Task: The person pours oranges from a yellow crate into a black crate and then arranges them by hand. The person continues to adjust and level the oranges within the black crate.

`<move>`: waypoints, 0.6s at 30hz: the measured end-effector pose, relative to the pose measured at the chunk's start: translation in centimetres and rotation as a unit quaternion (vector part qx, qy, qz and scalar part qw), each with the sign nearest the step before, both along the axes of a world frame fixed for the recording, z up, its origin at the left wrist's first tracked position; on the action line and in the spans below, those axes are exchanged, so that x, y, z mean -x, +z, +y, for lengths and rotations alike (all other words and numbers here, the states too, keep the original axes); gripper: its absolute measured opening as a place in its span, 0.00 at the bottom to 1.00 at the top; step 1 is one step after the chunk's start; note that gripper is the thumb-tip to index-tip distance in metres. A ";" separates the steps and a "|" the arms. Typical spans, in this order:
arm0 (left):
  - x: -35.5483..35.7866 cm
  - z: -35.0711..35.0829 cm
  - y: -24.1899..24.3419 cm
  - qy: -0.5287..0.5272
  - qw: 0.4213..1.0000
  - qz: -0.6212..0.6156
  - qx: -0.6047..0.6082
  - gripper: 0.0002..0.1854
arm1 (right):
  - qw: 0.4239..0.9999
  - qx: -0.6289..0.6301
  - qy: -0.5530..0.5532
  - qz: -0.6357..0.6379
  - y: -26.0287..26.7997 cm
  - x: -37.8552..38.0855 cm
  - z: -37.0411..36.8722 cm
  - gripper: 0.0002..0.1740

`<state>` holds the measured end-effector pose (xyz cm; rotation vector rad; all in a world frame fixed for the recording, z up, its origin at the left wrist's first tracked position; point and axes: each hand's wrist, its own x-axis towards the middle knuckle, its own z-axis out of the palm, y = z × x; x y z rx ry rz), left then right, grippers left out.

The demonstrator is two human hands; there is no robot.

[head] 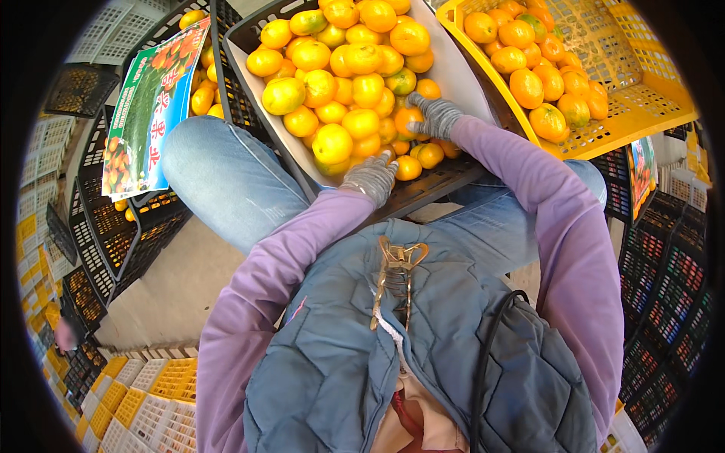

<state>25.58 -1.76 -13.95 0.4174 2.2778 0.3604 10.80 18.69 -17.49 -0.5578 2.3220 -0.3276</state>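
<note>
Gray knit gloves cover both hands. My right hand (439,116) is at the right side of a heap of mandarin oranges (340,73), its fingers and thumb around one orange mandarin (406,121). Lower down, my left hand (372,176) touches the near edge of the heap; its palm side is hidden, so I cannot tell whether it grips a fruit. The heap fills a black plastic crate (294,161) with a pale liner (461,73), tilted in front of my knees. Some mandarins are yellow, others deeper orange or partly green.
A yellow plastic crate (651,107) at the upper right holds more mandarins (544,85) at its left side. On the left, printed cardboard sheets (153,113) with writing lie over a black crate of fruit. Stacked yellow and white crates (141,396) stand at lower left, black crates (662,272) at right.
</note>
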 end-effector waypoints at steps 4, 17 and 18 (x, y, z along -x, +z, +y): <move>-0.2 -0.5 -0.3 -0.084 0.994 -0.065 0.021 0.25 | 0.982 -0.133 0.118 -0.062 1.4 -0.6 -2.0 0.35; -3.7 -5.9 8.4 0.154 0.915 0.359 0.104 0.29 | 0.893 0.152 0.303 0.294 7.4 -0.8 -8.9 0.32; -3.6 -6.0 8.3 0.143 0.911 0.369 0.114 0.31 | 0.866 0.084 0.365 0.332 7.3 -1.7 -9.6 0.33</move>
